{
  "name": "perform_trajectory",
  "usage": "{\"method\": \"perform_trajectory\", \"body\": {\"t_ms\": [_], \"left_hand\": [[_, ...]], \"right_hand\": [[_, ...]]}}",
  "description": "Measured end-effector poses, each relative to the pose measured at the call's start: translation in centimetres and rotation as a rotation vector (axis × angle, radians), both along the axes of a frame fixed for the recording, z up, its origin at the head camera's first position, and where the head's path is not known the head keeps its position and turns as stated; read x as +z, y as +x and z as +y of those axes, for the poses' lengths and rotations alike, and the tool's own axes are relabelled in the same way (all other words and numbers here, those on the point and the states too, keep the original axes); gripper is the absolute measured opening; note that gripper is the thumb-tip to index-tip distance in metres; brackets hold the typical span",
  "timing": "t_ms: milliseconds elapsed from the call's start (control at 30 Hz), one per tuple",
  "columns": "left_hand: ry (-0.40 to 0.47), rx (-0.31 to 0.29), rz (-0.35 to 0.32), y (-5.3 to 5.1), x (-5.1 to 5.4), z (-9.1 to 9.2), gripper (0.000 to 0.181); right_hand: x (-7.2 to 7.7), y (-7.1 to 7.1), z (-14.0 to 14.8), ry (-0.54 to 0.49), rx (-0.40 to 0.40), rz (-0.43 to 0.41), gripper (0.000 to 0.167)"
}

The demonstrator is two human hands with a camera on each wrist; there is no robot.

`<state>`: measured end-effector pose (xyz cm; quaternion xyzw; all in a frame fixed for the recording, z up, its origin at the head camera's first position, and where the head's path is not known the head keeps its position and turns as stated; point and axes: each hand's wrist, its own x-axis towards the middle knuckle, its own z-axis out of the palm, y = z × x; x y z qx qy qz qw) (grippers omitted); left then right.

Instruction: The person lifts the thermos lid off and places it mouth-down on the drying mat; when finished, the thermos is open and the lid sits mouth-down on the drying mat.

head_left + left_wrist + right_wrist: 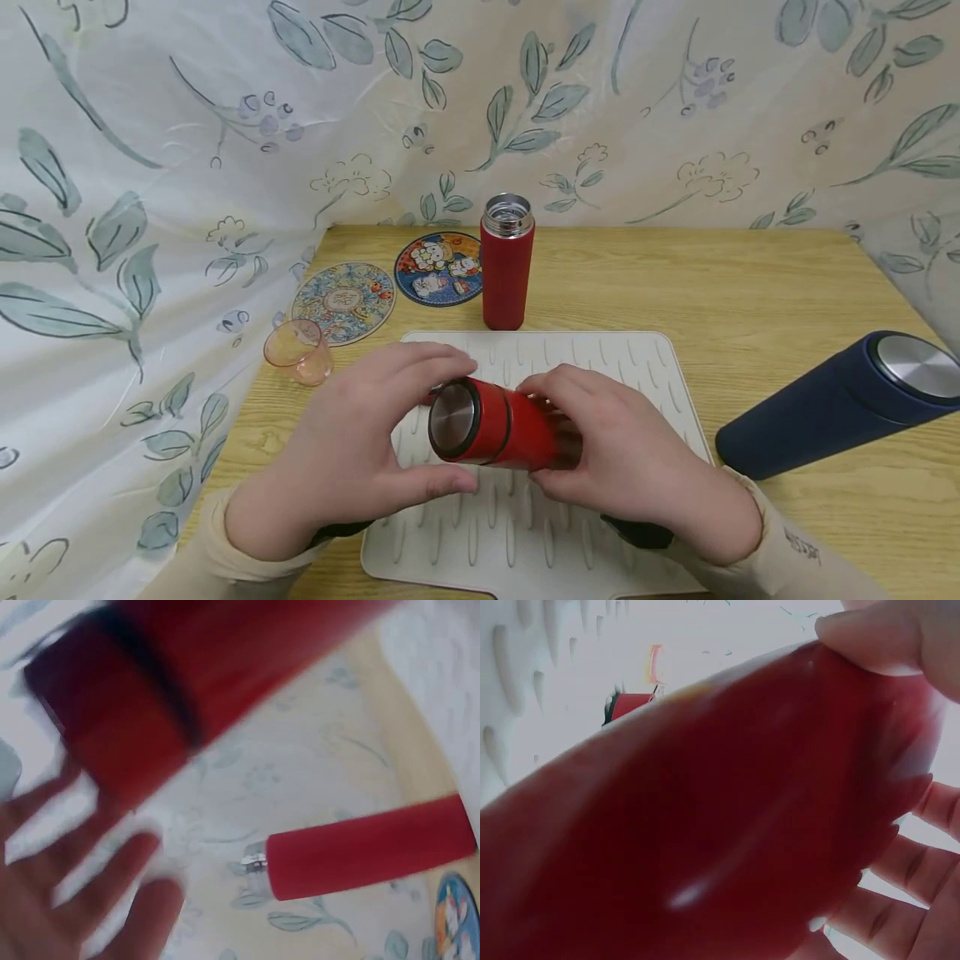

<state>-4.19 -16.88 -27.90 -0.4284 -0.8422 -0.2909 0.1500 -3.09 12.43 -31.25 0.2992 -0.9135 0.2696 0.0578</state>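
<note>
A glossy red thermos flask (528,429) with a black ring and silver-topped lid (454,419) is tilted above the white ridged mat (510,525). My right hand (626,446) grips its body, thumb on one side and fingers on the other. Around the lid end, my left hand (367,437) is spread, thumb and fingers apart. In the left wrist view its extended fingers (124,889) are beside the lid; contact is unclear. A second, matte red flask (507,275) stands lidless behind the mat. A small red piece with a dark edge (630,705) shows beyond the held flask.
To the right a dark blue flask (832,408) stands with its lid on. At the left are a pinkish clear glass (298,354), a patterned round coaster (343,302) and a blue cartoon coaster (438,271). Leaf-printed cloth (570,108) hangs behind the wooden table (720,283).
</note>
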Motion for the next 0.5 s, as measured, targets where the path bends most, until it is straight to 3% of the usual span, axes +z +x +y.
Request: {"method": "perform_trajectory", "body": {"t_ms": [133, 200, 333, 500], "left_hand": [[-0.033, -0.153, -0.117, -0.14, 0.48, -0.66, 0.067], [-0.039, -0.186, -0.141, -0.19, 0.44, -0.77, 0.067], [-0.007, -0.175, -0.155, -0.28, 0.19, -0.66, 0.063], [0.024, -0.069, -0.123, -0.43, -0.01, -0.18, 0.054]], "right_hand": [[-0.04, -0.24, 0.1, 0.013, -0.007, 0.011, 0.077], [-0.01, -0.27, 0.09, 0.019, -0.009, 0.004, 0.077], [0.12, -0.27, -0.01, 0.027, -0.012, -0.014, 0.077], [0.2, -0.18, -0.18, 0.041, -0.011, -0.014, 0.075]]}}
